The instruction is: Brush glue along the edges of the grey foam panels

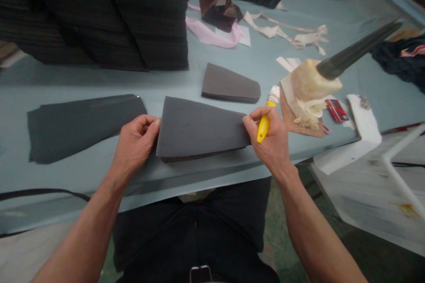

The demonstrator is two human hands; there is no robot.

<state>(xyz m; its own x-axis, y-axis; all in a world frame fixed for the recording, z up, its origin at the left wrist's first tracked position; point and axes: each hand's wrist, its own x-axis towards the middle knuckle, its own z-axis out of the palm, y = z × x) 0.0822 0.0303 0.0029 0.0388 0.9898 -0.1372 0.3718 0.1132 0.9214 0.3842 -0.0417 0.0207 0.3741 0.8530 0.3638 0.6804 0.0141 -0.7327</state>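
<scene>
A stack of dark grey tapered panels lies in front of me near the table's edge. My left hand is closed at the wide left end, thumb and curled fingertips pinching the edge of the top panel. At the narrow right end, my right hand has its thumb and forefinger on the panel's edge. The same hand grips a yellow-handled brush whose white-coated head points away from me. Left of the stack lie more dark panels, overlapping. A smaller stack of grey-brown tapered panels sits just behind.
Tall piles of dark sheets stand at the back left. To the right, a pale block-shaped container with a dark handle-like rod rests on a brown board. Fabric strips, pink cloth and a red box also lie on the blue-grey table.
</scene>
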